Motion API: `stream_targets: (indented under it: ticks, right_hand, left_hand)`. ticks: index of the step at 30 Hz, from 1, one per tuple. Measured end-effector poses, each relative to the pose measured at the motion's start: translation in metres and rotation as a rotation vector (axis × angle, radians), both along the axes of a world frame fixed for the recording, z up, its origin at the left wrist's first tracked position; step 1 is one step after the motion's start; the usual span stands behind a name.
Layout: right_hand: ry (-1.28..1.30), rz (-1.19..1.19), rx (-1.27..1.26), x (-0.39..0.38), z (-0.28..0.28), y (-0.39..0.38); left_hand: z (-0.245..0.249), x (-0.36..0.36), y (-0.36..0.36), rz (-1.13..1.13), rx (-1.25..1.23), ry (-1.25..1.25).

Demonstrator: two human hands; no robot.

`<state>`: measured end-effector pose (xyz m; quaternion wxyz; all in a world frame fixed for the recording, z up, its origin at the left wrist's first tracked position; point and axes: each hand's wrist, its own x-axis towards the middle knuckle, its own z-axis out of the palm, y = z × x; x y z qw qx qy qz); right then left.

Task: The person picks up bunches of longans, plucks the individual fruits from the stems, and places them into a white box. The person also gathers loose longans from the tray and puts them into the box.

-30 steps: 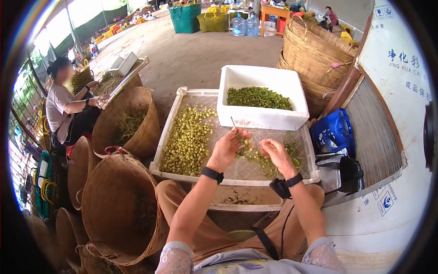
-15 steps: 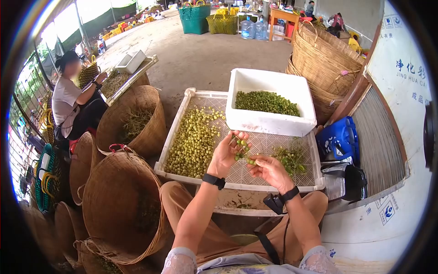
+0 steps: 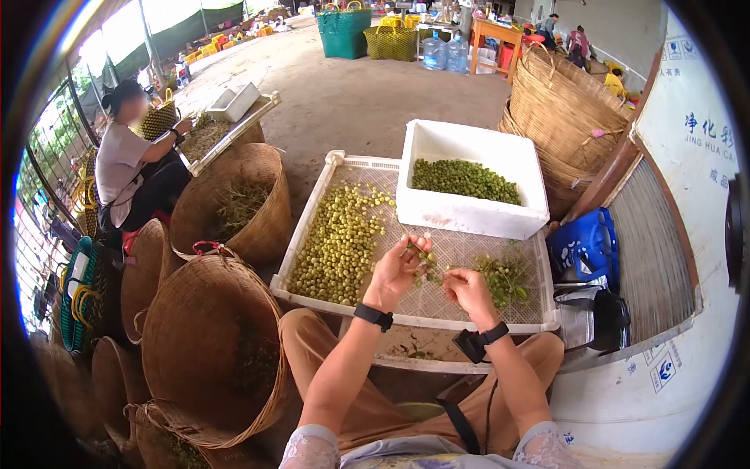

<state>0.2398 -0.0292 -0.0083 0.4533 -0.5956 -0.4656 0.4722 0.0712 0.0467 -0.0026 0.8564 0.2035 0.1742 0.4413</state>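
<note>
My left hand (image 3: 400, 271) is closed around a sprig of green berries (image 3: 427, 270), held above the white mesh tray (image 3: 355, 311). To its right, my right hand (image 3: 470, 295) is curled with thumb and fingers pinched; what lies between them is too small to make out. Loose yellow-green berries (image 3: 332, 258) cover the tray's left side. A heap of leafy stems (image 3: 504, 280) lies on the right, just beyond my right hand. On the tray's back part stands a white foam box (image 3: 473, 216) with small dark green berries (image 3: 466, 181) inside.
Large wicker baskets (image 3: 211, 344) crowd my left side, one holding cut stems (image 3: 234, 207). Tall stacked baskets (image 3: 566, 117) stand at the back right. A blue bag (image 3: 582, 246) sits right of the tray. Another person (image 3: 129, 168) works at a tray on the left.
My right hand has drawn slightly right, away from the sprig, and its fingers have curled in. The left hand still holds the sprig. The view has shifted a little.
</note>
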Motion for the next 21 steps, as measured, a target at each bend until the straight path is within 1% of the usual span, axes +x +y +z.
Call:
stream_targets:
  ticks: [1,3,4,5,7,8,10,11,13,14,15,17,18,20,21]
  right_hand:
    - [-0.001,0.004,0.006,0.001,-0.003,0.001]
    - [0.030,-0.060,-0.033,0.002,-0.006,0.001]
    - [0.090,-0.064,-0.056,0.003,-0.005,-0.001]
    - [0.090,-0.062,-0.056,0.004,-0.003,-0.001]
    - [0.204,-0.011,-0.100,0.007,0.001,-0.002]
    - [0.204,-0.011,-0.101,0.010,0.002,-0.003]
    - [0.110,0.203,-0.144,0.018,0.005,-0.005]
    - [0.112,0.205,-0.145,0.020,0.007,-0.007]
    - [0.100,0.180,-0.162,0.023,0.011,-0.012]
    - [0.109,0.166,-0.120,0.023,0.013,-0.010]
    - [0.111,0.166,-0.124,0.019,0.019,-0.008]
    - [0.453,0.128,0.011,0.002,0.037,-0.004]
    - [0.456,0.118,0.010,-0.006,0.043,0.002]
    - [0.403,0.197,0.006,-0.024,0.053,0.012]
    - [0.402,0.191,0.008,-0.031,0.048,0.015]
  left_hand:
    - [0.001,0.002,-0.002,0.004,0.006,-0.001]
    - [0.003,0.003,-0.008,0.095,-0.132,-0.077]
    - [0.001,0.002,-0.009,0.086,-0.114,-0.099]
    - [-0.002,0.001,-0.008,0.089,-0.114,-0.098]
    - [-0.007,-0.001,-0.006,0.063,-0.066,-0.140]
    - [-0.010,-0.002,-0.006,0.063,-0.066,-0.139]
    - [-0.006,-0.006,-0.007,0.097,-0.013,-0.150]
    - [-0.004,-0.009,-0.007,0.099,-0.014,-0.148]
    - [0.012,-0.015,-0.013,0.142,-0.028,-0.028]
    - [0.011,-0.016,-0.013,0.132,-0.007,0.037]
    - [0.008,-0.015,-0.014,0.132,-0.011,0.038]
    - [0.003,-0.007,-0.015,0.105,-0.041,0.132]
    - [-0.002,-0.002,-0.017,0.095,-0.069,0.110]
    - [-0.020,0.005,-0.017,0.076,-0.064,0.110]
    - [-0.025,0.009,-0.017,0.070,-0.057,0.107]
